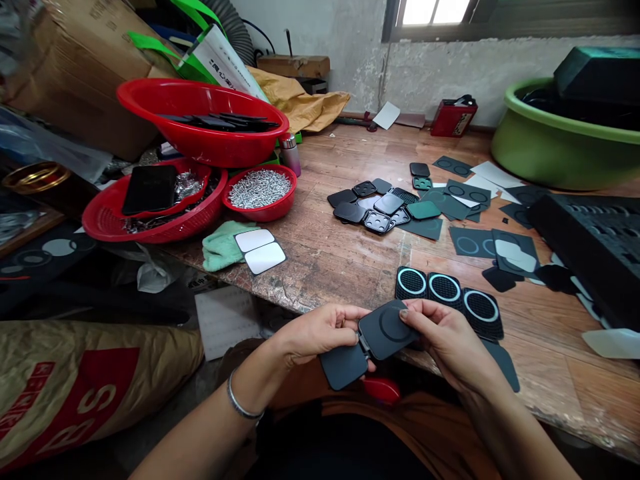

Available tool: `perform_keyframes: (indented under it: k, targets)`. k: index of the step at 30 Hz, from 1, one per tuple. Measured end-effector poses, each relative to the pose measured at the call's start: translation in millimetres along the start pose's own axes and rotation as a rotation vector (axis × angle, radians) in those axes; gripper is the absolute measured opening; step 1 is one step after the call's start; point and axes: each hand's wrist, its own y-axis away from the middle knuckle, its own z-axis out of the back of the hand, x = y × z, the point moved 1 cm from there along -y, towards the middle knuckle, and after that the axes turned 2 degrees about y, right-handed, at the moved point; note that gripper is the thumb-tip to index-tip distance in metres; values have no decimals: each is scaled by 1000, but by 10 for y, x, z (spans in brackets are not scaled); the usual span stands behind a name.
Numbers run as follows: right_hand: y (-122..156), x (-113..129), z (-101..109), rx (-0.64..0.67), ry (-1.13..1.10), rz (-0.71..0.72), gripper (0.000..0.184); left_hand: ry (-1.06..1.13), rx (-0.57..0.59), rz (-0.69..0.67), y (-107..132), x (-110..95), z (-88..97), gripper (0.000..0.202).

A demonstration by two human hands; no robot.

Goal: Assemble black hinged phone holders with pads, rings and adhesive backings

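Note:
My left hand (323,330) and my right hand (445,337) together hold a dark grey hinged two-panel pad (370,343) at the table's front edge. One square panel shows a faint ring, and the other hangs lower left. Both hands pinch it, fingers closed on its edges. Just beyond the hands lie three black square pads with light rings (447,297) in a row. A bracelet circles my left wrist.
Loose dark square parts (385,203) and cut sheets (470,193) are scattered on the wooden table (340,260). Red baskets (203,123) sit at the left, one holding screws (260,190). A green tub (560,143) and a black tray (595,247) stand at the right. Sacks lie below.

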Motion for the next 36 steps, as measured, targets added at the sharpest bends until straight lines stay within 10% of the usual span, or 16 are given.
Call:
perform_keyframes:
  k: [36]
  targets:
    - [-2, 19, -6, -44, 28, 14, 41, 11, 15, 3, -27, 0, 12, 59]
